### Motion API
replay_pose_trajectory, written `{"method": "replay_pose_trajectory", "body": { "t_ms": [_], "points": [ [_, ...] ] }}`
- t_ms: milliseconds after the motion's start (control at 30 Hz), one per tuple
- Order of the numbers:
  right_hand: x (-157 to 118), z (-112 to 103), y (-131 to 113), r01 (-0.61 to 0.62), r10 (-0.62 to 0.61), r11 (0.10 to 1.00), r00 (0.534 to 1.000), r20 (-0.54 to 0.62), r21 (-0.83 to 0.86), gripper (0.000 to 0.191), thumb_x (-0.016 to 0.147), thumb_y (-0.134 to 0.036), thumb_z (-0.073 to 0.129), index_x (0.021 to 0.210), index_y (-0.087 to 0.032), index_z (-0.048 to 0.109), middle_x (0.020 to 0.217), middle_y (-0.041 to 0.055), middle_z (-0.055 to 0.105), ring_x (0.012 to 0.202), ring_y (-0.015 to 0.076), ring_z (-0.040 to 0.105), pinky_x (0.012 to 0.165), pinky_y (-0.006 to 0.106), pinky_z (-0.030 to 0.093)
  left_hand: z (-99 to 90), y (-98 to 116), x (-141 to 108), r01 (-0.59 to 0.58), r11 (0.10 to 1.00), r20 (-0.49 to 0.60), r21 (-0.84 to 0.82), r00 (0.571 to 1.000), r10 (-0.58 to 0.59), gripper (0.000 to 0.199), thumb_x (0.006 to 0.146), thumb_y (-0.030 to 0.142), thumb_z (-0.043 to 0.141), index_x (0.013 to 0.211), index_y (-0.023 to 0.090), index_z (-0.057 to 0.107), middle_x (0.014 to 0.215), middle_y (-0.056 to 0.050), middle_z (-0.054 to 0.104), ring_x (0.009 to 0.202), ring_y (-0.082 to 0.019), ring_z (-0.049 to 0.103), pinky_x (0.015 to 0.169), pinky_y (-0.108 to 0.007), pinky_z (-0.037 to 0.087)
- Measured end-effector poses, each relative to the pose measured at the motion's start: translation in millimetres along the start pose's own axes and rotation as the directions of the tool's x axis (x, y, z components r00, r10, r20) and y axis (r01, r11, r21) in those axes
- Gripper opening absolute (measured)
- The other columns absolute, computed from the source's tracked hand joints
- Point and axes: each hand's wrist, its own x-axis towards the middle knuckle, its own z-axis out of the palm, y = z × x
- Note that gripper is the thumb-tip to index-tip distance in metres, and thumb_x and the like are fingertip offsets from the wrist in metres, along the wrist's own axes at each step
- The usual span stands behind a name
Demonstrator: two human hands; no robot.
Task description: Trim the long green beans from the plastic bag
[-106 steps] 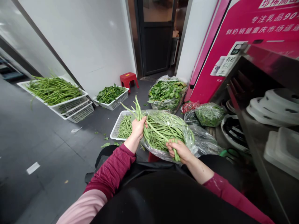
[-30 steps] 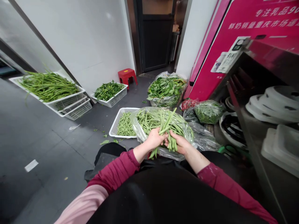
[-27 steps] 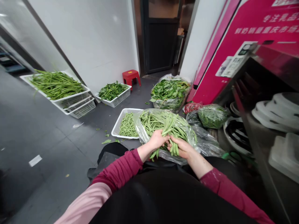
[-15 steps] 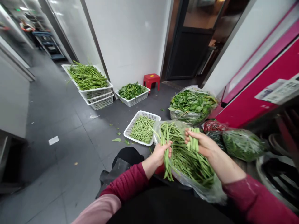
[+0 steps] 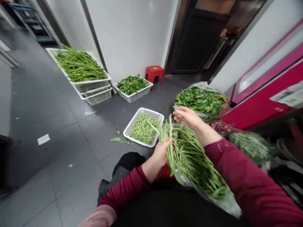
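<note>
My left hand [image 5: 163, 151] is closed round a small bunch of long green beans [image 5: 169, 157], whose ends stick out above and below the fist. My right hand [image 5: 186, 116] is raised beyond them, its fingers loosely bent and partly apart; no beans show in it. Beneath both hands lies an open clear plastic bag [image 5: 233, 201] full of long green beans [image 5: 196, 160]. Just left of it, a white basket [image 5: 126, 134] on the floor holds short bean pieces [image 5: 144, 129].
Stacked white baskets [image 5: 99, 96] with long green stalks [image 5: 79, 66] stand by the wall, beside a basket of leafy greens [image 5: 132, 85]. A red stool [image 5: 154, 73] is behind. Bagged greens [image 5: 201, 101] and another bag [image 5: 251, 145] sit at right. Leaf scraps [image 5: 115, 139] dot the floor.
My right hand has moved up and left, and the bunch of bean pieces it held no longer shows. The left hand keeps its grip on the long beans. The view has shifted slightly.
</note>
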Motion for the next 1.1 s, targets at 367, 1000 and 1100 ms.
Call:
{"method": "replay_pose_trajectory", "body": {
  "t_ms": [367,1000,1100],
  "points": [
    [-231.7,-45.2,92.2,-0.171,0.191,0.981,0.922,0.337,-0.087,0.021,0.071,-0.036,0.056,0.066,-0.015,0.059,0.054,-0.0012,0.055,0.039,0.0054,0.037,0.038,0.019,0.025,30.2,-11.8,4.7,-0.046,0.999,-0.017,0.013,0.999,0.046,0.038,0.055,0.034,0.072,0.080,0.014,0.052,0.054,0.006,0.047,0.040,-0.003,0.040,0.040,-0.018,0.034],
    [-250.8,-84.6,156.3,-0.143,0.139,0.989,0.980,-0.140,-0.023,0.021,0.069,-0.032,0.052,0.055,-0.017,0.052,0.044,-0.0038,0.046,0.038,0.0079,0.036,0.041,0.021,0.026,72.3,-36.4,-33.8,-0.267,0.815,0.078,0.514,0.961,0.265,0.034,0.060,0.038,0.068,0.078,0.013,0.053,0.041,0.007,0.042,0.035,-0.004,0.037,0.037,-0.017,0.030],
    [-255.4,-89.9,146.5,-0.095,0.074,0.971,0.992,0.099,0.219,0.024,0.070,-0.038,0.056,0.070,-0.014,0.059,0.061,0.0008,0.057,0.048,0.0085,0.047,0.047,0.021,0.035,66.4,-25.1,-29.4,-0.197,0.887,0.100,0.418,0.980,0.171,0.034,0.058,0.037,0.069,0.076,0.014,0.052,0.043,0.008,0.040,0.035,-0.003,0.037,0.037,-0.017,0.031]
  ]
}}
